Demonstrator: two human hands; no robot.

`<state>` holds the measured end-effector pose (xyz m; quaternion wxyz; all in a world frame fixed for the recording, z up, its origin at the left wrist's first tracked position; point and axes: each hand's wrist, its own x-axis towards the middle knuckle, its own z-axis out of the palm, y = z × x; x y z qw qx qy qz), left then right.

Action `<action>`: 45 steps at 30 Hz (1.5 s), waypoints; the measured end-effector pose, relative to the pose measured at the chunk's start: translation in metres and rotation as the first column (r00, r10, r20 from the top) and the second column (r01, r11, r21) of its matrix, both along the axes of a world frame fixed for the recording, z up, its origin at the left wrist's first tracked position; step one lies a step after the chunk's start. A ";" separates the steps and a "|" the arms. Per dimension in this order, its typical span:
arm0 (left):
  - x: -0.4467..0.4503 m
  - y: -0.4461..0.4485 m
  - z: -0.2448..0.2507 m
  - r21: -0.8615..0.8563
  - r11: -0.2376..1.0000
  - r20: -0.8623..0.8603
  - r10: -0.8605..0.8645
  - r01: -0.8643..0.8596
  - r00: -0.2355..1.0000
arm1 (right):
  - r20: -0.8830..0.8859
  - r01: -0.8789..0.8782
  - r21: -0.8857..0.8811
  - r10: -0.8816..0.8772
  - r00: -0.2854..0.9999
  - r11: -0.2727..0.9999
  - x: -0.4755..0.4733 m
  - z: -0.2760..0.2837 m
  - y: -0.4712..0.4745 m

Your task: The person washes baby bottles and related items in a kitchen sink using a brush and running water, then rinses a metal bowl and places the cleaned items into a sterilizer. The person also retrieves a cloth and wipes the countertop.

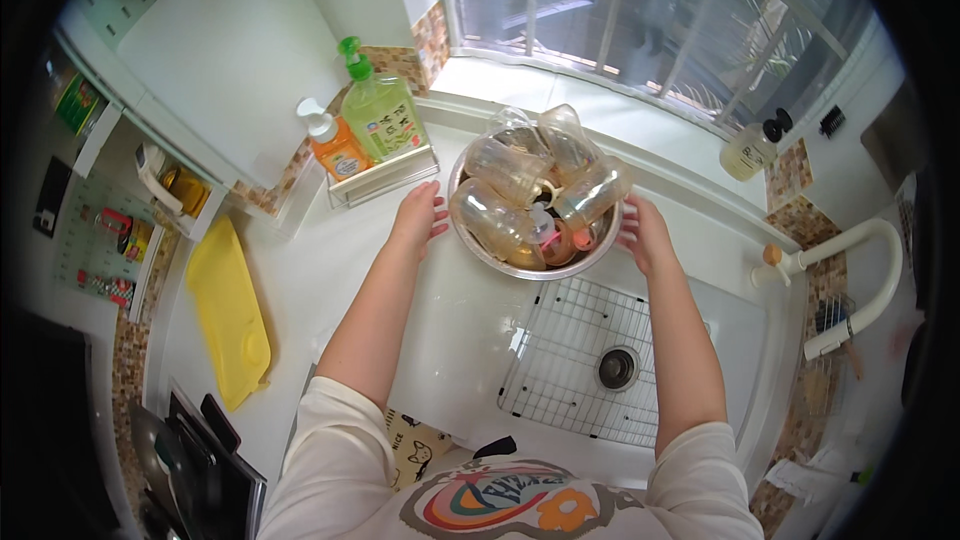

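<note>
A round metal bowl (pixel 551 274) stands at the back of the white counter, heaped with clear plastic baby bottles (pixel 491 214). Among them lie a clear bottle nipple (pixel 540 223) and some pink and orange parts. To the left of the bowl is my left hand (pixel 421 216), fingers apart, beside the rim; whether it touches cannot be told. My right hand (pixel 643 231) is at the bowl's right side, its fingertips partly hidden by the rim and a bottle. Neither hand appears to hold anything.
A sink with a wire grid (pixel 577 360) lies in front, with a white faucet (pixel 862 240) at right. Green (pixel 384 116) and orange (pixel 341 150) pump bottles stand in a rack at left. A yellow tray (pixel 229 315) lies farther left. Another bottle (pixel 746 152) stands by the window.
</note>
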<state>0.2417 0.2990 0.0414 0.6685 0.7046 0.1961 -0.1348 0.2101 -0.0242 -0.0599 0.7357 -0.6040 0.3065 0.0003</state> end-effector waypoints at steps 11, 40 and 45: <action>0.029 0.011 -0.111 -0.465 0.885 -0.082 -0.056 0.011 0.995 | 0.064 0.150 0.538 -0.218 0.974 0.830 -0.020 -0.045 0.059; -0.227 0.168 -0.164 0.847 0.529 0.374 -0.654 0.044 0.658 | 0.039 0.484 0.494 -0.574 0.818 0.722 -0.307 0.017 -0.010; -0.236 0.136 -0.154 0.870 0.485 0.327 -0.702 0.088 0.633 | 0.066 0.554 0.455 -0.646 0.760 0.698 -0.343 0.037 0.005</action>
